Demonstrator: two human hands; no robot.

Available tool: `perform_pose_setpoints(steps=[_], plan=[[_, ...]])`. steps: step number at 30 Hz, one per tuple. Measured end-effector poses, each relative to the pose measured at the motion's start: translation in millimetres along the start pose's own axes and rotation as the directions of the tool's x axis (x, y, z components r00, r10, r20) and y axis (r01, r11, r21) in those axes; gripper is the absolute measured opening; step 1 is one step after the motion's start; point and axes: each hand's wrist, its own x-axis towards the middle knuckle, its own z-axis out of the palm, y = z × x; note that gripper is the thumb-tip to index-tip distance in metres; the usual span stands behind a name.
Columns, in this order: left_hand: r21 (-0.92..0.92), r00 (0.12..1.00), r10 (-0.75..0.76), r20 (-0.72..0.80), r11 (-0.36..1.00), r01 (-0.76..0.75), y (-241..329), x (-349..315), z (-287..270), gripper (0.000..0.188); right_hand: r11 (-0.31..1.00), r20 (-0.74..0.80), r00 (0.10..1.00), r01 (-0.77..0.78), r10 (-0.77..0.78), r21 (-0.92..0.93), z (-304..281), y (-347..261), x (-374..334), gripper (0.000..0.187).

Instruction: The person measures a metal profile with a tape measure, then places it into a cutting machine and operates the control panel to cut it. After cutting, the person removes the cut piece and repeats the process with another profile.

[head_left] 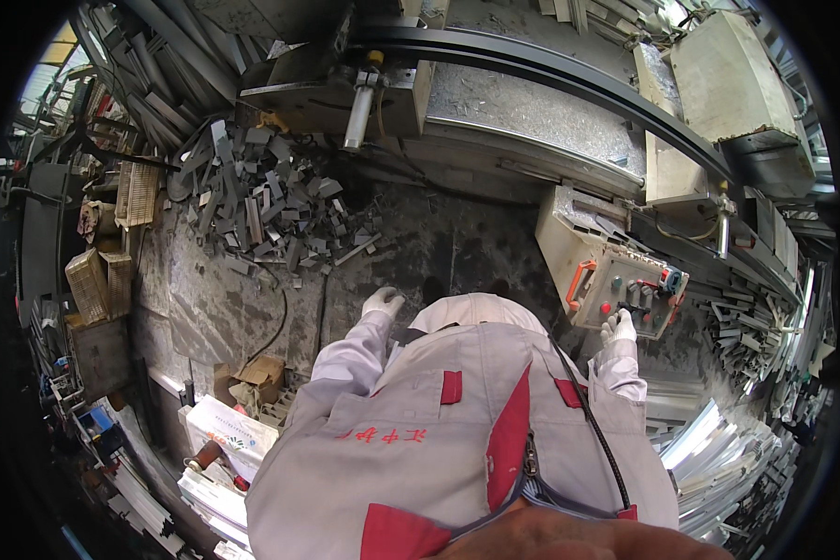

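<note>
1. The right hand [618,327], in a white glove, is resting against the lower edge of the cream control box [616,280], just below its red and dark buttons. Its grip is closing on nothing that I can see; the fingers look loosely curled, though the pose is too small to read well.
2. The left hand [383,301], also gloved, is hanging free over the dark floor [420,243], grip loosely closed and holding nothing.
3. The control box is sitting at the person's right, beside the long grey machine bed [532,121].
4. A scrap heap [271,205] of cut grey offcuts is lying well apart, up and left.
5. Judgement: pressing well here means one fingertip square on one button, the left hand staying off the machine.
</note>
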Motion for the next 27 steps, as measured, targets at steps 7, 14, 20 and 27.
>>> perform_pose_setpoints(steps=[7,14,20,27], plan=[[-0.014,0.821,0.55,-0.154,0.829,-0.558,249,45,-15,0.053,1.0,0.007,0.999,-0.031,0.031,-0.002,0,-6,-11,0.03],[0.57,0.35,0.932,-0.097,0.34,-0.748,458,107,-39,0.072,0.996,0.003,0.997,-0.071,0.071,-0.059,-8,-6,-14,0.025],[0.904,0.442,0.894,0.075,0.125,-0.408,565,184,-38,0.091,0.996,0.23,0.969,-0.086,0.091,-0.033,-27,-10,-11,0.024],[0.879,0.503,0.852,0.148,0.12,-0.462,609,229,-27,0.079,0.979,0.229,0.952,-0.201,0.205,-0.042,-36,-4,-2,0.024]])
